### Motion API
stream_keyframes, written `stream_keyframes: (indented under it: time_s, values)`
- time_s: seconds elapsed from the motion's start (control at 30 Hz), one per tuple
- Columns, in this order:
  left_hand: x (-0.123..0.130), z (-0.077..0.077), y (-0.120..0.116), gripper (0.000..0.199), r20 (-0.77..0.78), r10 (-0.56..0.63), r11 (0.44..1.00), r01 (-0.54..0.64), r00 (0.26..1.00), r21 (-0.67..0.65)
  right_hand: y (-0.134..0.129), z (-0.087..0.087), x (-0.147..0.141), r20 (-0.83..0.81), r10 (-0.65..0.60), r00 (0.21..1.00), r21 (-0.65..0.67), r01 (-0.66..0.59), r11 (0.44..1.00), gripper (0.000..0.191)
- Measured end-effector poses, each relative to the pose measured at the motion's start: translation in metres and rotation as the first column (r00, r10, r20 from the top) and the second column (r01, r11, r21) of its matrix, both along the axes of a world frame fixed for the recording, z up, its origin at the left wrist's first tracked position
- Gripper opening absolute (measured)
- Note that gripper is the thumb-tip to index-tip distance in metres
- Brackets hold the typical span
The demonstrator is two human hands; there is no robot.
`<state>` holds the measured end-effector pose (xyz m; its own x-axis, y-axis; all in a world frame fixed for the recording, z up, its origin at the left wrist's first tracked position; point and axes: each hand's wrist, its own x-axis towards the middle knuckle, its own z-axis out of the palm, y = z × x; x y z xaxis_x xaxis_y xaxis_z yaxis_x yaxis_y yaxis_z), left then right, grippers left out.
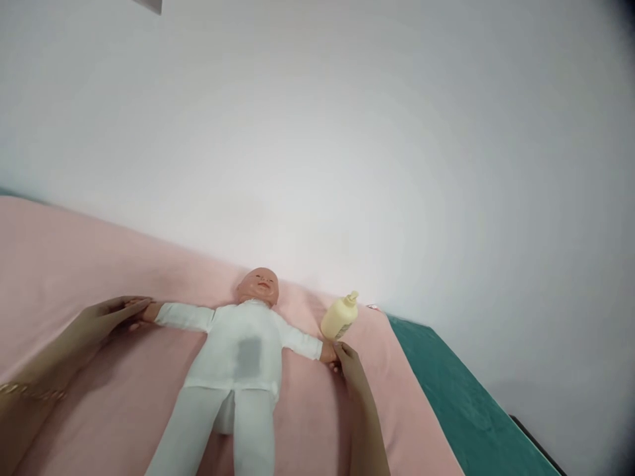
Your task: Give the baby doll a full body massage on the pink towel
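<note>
A baby doll (237,347) in a white long-sleeved top and white trousers lies face up on a pink cloth (307,410), its arms spread to both sides. A grey patch marks the front of its top. My left hand (110,316) is closed round the doll's hand at the left. At the right, my right hand (348,363) pinches the doll's other hand between thumb and fingers. Just beyond my right hand stands a pale yellow pump bottle (340,317), slightly tilted in view.
A pale wall (317,145) rises behind the cloth. Green material (461,390) shows beyond the cloth's right edge, with a dark edge (536,443) at the lower right. A small red and white item (373,307) lies near the wall.
</note>
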<state>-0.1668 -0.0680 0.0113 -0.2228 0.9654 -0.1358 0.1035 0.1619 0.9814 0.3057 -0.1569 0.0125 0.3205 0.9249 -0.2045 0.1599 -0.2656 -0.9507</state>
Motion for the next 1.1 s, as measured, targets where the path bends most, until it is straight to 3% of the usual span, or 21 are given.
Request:
stream_keyframes:
  time_s: [0.1,0.2,0.47,0.83,1.1]
  values:
    - [0.002,0.001,-0.002,0.045,0.216,0.030,0.995,-0.009,0.976,-0.097,0.008,-0.003,0.003,-0.028,-0.005,1.000,-0.013,0.004,1.000,0.025]
    - [0.001,0.001,-0.003,0.038,0.370,0.049,0.994,-0.010,0.928,-0.105,0.015,-0.005,0.007,-0.061,-0.024,0.998,-0.016,0.023,1.000,0.019]
    - [-0.015,-0.025,0.019,0.028,0.478,0.016,0.999,0.002,0.878,-0.037,0.019,-0.014,0.012,-0.142,-0.067,0.988,-0.040,0.062,0.997,0.026]
    - [-0.006,-0.010,0.004,0.045,0.334,0.007,1.000,-0.012,0.943,0.011,0.008,0.002,0.008,-0.225,0.016,0.974,0.016,-0.013,1.000,0.033]
    - [0.008,0.000,-0.002,0.027,0.261,0.106,0.989,-0.129,0.959,0.073,0.013,0.000,-0.002,-0.146,-0.075,0.986,0.013,0.078,0.997,0.033]
